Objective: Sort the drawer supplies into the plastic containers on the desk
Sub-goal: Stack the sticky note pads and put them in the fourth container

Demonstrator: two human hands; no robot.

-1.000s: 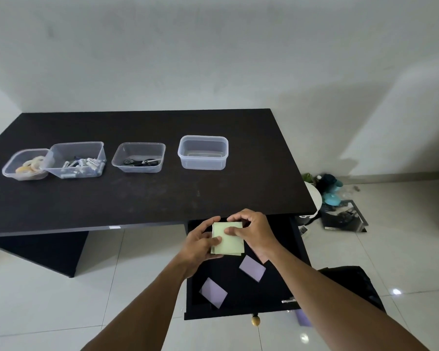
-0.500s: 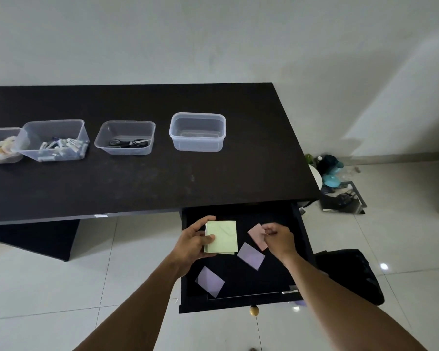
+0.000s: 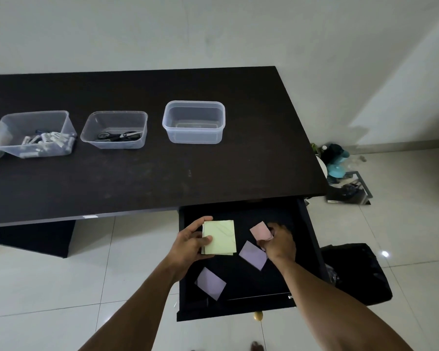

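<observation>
Pale green paper, a small stack of notes point(image 3: 221, 238), is gripped in the left hand point(image 3: 189, 243), thumb on the face and fingers behind, at about ten o'clock over the open drawer point(image 3: 251, 282). A second ago both hands were squaring that stack. The right hand point(image 3: 279, 243) has since left it and crossed to one o'clock in the drawer, where its curled fingertips now pinch the edge of a pink note point(image 3: 261, 230), which appears tilted off the drawer floor. A purple note point(image 3: 252, 254) lies near the drawer's centre, just beside the right hand, and a second purple note point(image 3: 211, 283) lies at eight o'clock; neither is held. On the desk point(image 3: 162, 173), toward eleven o'clock from the drawer, the rightmost plastic container point(image 3: 193, 122) shows nothing inside, while the neighbouring container point(image 3: 91, 133) to its nine o'clock holds scissors point(image 3: 119, 136). Assessment: gathering is under way, not delivery. The pink note looks bound for the green stack, two purple pieces remain, and no paper has yet reached a container.
</observation>
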